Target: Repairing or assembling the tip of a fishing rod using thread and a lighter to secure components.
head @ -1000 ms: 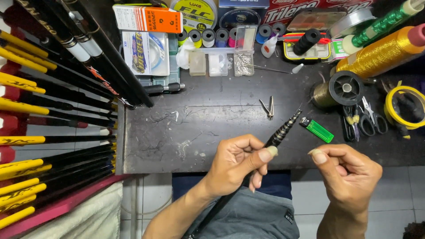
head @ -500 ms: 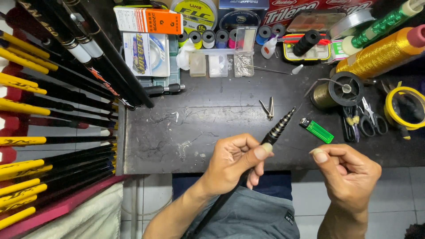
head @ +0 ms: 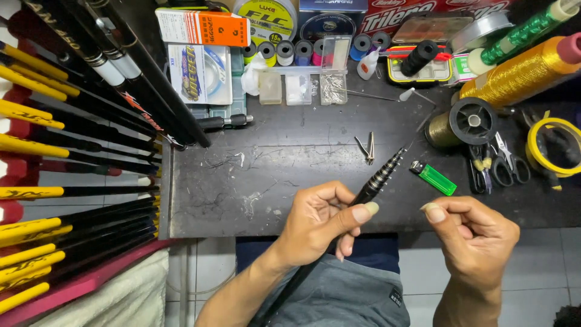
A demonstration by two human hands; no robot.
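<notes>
My left hand (head: 319,223) grips a black telescopic fishing rod (head: 380,178) near its ringed tip section, thumb laid along it. The rod slants from my lap up toward the right over the dark worktable (head: 272,175). My right hand (head: 472,239) hovers to the right of the rod, fingers curled and thumb pinched to forefinger; whether a fine thread is in the pinch I cannot tell. A green lighter (head: 433,178) lies on the table between the rod tip and my right hand. A small metal clipper (head: 367,148) rests just beyond the tip.
Black and yellow rods (head: 72,133) are racked at the left. Line spools, small plastic boxes and packets crowd the table's back edge. A gold thread cone (head: 520,75), a black spool (head: 472,121), scissors (head: 505,163) and yellow tape (head: 554,145) sit at the right.
The rod tip has dipped a little and come back up toward the lighter. My right hand has stayed pinched in nearly the same place.
</notes>
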